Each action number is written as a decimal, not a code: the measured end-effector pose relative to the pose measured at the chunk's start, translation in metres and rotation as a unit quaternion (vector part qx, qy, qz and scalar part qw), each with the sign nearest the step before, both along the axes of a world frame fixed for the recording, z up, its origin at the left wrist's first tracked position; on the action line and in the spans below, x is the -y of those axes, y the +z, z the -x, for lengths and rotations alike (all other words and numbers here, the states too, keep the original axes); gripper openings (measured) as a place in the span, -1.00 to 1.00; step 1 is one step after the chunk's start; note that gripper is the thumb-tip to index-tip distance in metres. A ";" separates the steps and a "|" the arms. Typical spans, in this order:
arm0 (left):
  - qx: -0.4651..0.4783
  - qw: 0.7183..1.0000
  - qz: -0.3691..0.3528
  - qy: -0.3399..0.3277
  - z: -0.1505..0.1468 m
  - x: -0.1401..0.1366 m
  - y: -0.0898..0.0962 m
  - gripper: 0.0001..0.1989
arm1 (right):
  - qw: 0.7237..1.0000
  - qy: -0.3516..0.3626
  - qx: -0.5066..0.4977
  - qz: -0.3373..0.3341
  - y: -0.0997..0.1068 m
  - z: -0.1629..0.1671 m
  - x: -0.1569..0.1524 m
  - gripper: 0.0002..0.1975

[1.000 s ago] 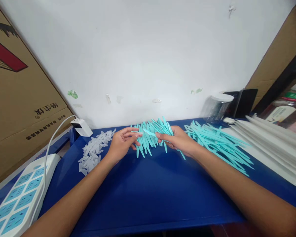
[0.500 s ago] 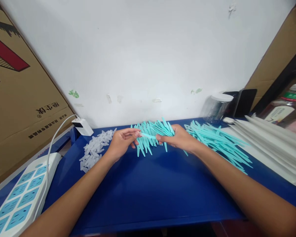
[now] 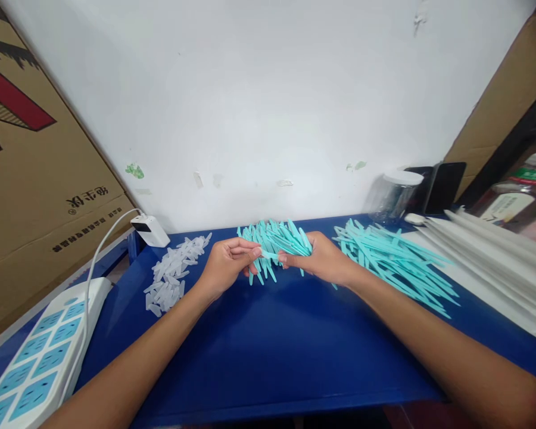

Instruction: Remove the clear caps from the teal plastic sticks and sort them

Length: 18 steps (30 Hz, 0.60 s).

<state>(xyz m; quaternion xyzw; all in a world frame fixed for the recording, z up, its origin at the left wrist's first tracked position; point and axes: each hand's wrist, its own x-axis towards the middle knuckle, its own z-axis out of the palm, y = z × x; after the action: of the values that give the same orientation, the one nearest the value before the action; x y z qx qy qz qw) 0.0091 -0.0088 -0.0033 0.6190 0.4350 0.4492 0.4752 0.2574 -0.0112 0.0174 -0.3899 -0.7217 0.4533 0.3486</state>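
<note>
Curling the right grip (image 3: 325,258) snugly around a bundle of turquoise sticks (image 3: 295,241), and pinching one single stick (image 3: 270,255) toward the left between thumb and finger. Pinching a pale bit (image 3: 260,251) with the left grip (image 3: 227,261), leaving hardly any gap between thumb and fingertips, right at the left end of that stick; not making out the bit's exact shape. Working over the far part of the blue desk (image 3: 268,345), just in front of a middle pile of turquoise sticks (image 3: 255,231). Seeing a heap of translucent pieces (image 3: 166,277) at left, near a white charger (image 3: 150,231). Seeing another turquoise pile (image 3: 393,262) at right, beside some white sheets (image 3: 491,262).
</note>
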 end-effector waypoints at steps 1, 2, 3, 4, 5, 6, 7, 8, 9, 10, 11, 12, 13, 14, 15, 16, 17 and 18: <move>0.000 1.000 -0.001 -0.001 -0.001 0.001 0.000 -0.62 | 1.000 0.000 0.002 -0.005 0.000 0.001 0.001 -0.62; -0.003 1.000 -0.004 -0.002 -0.002 0.000 0.001 -0.61 | 1.000 -0.002 0.005 -0.007 0.000 0.002 0.002 -0.61; -0.012 1.000 -0.008 -0.005 -0.001 -0.001 0.003 -0.59 | 1.000 -0.006 0.007 -0.006 0.000 0.002 0.002 -0.59; -0.026 1.000 -0.015 -0.008 0.001 -0.003 0.006 -0.55 | 1.000 -0.014 0.008 0.000 -0.001 0.002 0.002 -0.58; -0.047 0.999 -0.027 -0.004 0.006 -0.007 0.010 -0.51 | 1.000 -0.028 0.005 0.007 -0.002 0.002 0.001 -0.57; -0.081 0.996 -0.048 0.009 0.014 -0.011 0.014 -0.48 | 0.999 -0.046 0.000 0.013 -0.003 0.002 0.000 -0.57; -0.130 0.988 -0.075 0.032 0.024 -0.016 0.019 -0.46 | 0.997 -0.068 -0.010 0.018 -0.004 0.001 -0.002 -0.57; -0.195 0.972 -0.109 0.071 0.037 -0.022 0.024 -0.48 | 0.995 -0.090 -0.023 0.022 -0.005 -0.001 -0.004 -0.56; -0.285 0.939 -0.153 0.119 0.052 -0.029 0.028 -0.55 | 0.993 -0.111 -0.036 0.025 -0.006 -0.002 -0.006 -0.56; -0.384 0.893 -0.181 0.149 0.068 -0.035 0.031 -0.64 | 0.990 -0.128 -0.045 0.028 -0.006 -0.003 -0.008 -0.55; -0.470 0.852 -0.177 0.150 0.083 -0.041 0.034 -0.71 | 0.988 -0.140 -0.051 0.033 -0.007 -0.005 -0.010 -0.54; -0.530 0.823 -0.149 0.140 0.098 -0.047 0.035 -0.77 | 0.987 -0.144 -0.052 0.038 -0.007 -0.007 -0.011 -0.54; -0.567 0.808 -0.106 0.121 0.111 -0.051 0.036 -0.79 | 0.988 -0.141 -0.050 0.042 -0.007 -0.008 -0.013 -0.54; -0.586 0.800 -0.070 0.109 0.121 -0.055 0.035 -0.77 | 0.989 -0.133 -0.047 0.046 -0.008 -0.009 -0.014 -0.55; -0.592 0.799 -0.044 0.098 0.129 -0.057 0.034 -0.73 | 0.990 -0.123 -0.045 0.048 -0.008 -0.010 -0.014 -0.57; -0.590 0.803 -0.020 0.087 0.135 -0.059 0.033 -0.70 | 0.992 -0.113 -0.043 0.049 -0.008 -0.011 -0.014 -0.58; -0.583 0.809 -0.003 0.077 0.140 -0.060 0.033 -0.67 | 0.992 -0.105 -0.041 0.049 -0.009 -0.011 -0.014 -0.59; -0.575 0.815 0.013 0.065 0.143 -0.059 0.032 -0.66 | 0.993 -0.099 -0.039 0.048 -0.010 -0.011 -0.014 -0.60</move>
<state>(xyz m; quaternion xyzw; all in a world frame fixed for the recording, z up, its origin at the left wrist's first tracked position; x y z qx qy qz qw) -0.1337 0.0505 0.0289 0.7284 0.6744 0.0355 0.1159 0.2679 0.0027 0.0079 -0.4582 -0.6427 0.4654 0.4005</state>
